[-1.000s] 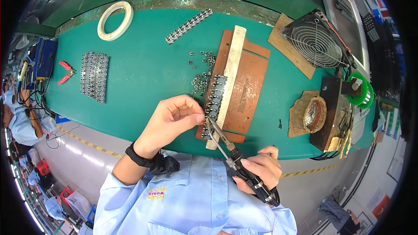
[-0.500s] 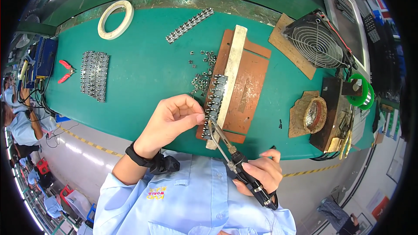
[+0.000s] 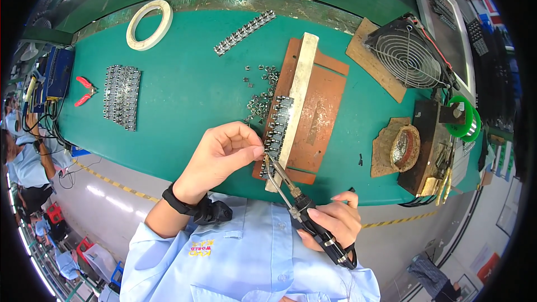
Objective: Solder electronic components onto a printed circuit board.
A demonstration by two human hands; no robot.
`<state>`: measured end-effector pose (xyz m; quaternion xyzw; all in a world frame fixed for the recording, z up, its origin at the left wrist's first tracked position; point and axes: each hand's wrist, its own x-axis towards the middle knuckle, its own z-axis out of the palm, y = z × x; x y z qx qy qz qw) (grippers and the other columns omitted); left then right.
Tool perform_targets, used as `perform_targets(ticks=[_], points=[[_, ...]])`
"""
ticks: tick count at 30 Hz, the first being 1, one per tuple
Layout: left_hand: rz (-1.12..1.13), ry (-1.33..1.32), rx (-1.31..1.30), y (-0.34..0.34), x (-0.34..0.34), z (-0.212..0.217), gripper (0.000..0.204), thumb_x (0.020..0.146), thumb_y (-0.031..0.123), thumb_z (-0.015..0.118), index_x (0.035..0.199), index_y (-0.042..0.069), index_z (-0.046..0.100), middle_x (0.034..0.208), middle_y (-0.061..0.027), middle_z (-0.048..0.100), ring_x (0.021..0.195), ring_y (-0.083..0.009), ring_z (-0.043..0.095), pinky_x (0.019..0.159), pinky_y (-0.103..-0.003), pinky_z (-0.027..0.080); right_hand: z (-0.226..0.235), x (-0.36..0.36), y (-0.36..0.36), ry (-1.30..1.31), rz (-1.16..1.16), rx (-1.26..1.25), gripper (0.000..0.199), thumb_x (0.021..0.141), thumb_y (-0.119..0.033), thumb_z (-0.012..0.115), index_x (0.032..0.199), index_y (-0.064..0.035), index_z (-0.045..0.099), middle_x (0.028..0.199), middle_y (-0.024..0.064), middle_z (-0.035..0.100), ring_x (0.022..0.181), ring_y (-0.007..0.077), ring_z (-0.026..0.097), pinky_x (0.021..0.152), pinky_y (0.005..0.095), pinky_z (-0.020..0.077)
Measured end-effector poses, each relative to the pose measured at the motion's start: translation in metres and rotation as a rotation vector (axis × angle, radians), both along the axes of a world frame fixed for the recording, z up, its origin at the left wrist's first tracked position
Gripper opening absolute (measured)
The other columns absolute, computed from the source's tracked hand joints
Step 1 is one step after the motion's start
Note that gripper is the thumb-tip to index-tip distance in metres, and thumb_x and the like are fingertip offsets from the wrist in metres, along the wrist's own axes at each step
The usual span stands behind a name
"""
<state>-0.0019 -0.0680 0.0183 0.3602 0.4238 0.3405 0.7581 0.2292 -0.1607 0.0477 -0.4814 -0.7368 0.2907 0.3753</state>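
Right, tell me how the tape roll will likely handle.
The tape roll is probably light, with its wide open centre. Lying flat on the green tabletop, it should slide rather than tip; stood on edge, its round rim might roll.

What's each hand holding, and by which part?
Right hand: soldering iron, by its black handle. Left hand: fingers at the component strip; can't tell if they hold anything.
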Motion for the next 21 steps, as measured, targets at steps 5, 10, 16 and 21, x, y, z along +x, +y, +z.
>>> perform_targets(ticks=[5, 10, 16, 21], points=[[-0.003, -0.011, -0.019, 0.000, 0.001, 0.003, 0.006, 0.084, 0.002, 0.058, 0.087, -0.002, 0.055, 0.081, -0.0052, 0.060, 0.071, -0.0108, 0.058, 0.065, -0.025, 0.048, -0.001, 0.000, -0.001, -0.004, -0.001, 0.009, 0.044, 0.055, -0.013, 0.079, 0.096, -0.0099, 0.065, 0.073, 0.0002, 0.063, 0.059, 0.0126, 0.057, 0.074, 0.0317, 0.0393], [-0.012, -0.013, -0.032, 0.001, 0.003, 0.009, 0.006, 0.084, 0.002, 0.057, 0.087, -0.002, 0.054, 0.080, -0.0057, 0.060, 0.070, -0.0116, 0.058, 0.064, -0.025, 0.048, -0.006, 0.003, -0.004, 0.024, -0.014, 0.072, 0.043, 0.056, -0.015, 0.080, 0.096, -0.0086, 0.064, 0.071, 0.0016, 0.062, 0.058, 0.0140, 0.056, 0.071, 0.0328, 0.0404], [-0.008, 0.000, -0.028, 0.001, 0.005, 0.013, 0.005, 0.084, 0.001, 0.057, 0.086, -0.002, 0.054, 0.079, -0.0062, 0.060, 0.068, -0.0124, 0.058, 0.064, -0.025, 0.047, -0.024, 0.014, -0.011, 0.208, -0.109, 0.225, 0.040, 0.062, -0.019, 0.078, 0.096, -0.0052, 0.061, 0.071, 0.0073, 0.058, 0.059, 0.0191, 0.054, 0.065, 0.0345, 0.0424], [0.000, 0.013, -0.060, -0.001, 0.007, 0.015, 0.007, 0.081, 0.004, 0.060, 0.084, 0.001, 0.055, 0.080, -0.0035, 0.060, 0.075, -0.0093, 0.057, 0.070, -0.022, 0.046, -0.039, 0.017, -0.010, 0.207, -0.182, 0.219, 0.044, 0.074, -0.032, 0.068, 0.103, -0.0027, 0.051, 0.068, 0.0062, 0.050, 0.059, 0.0166, 0.048, 0.065, 0.0374, 0.0398]])
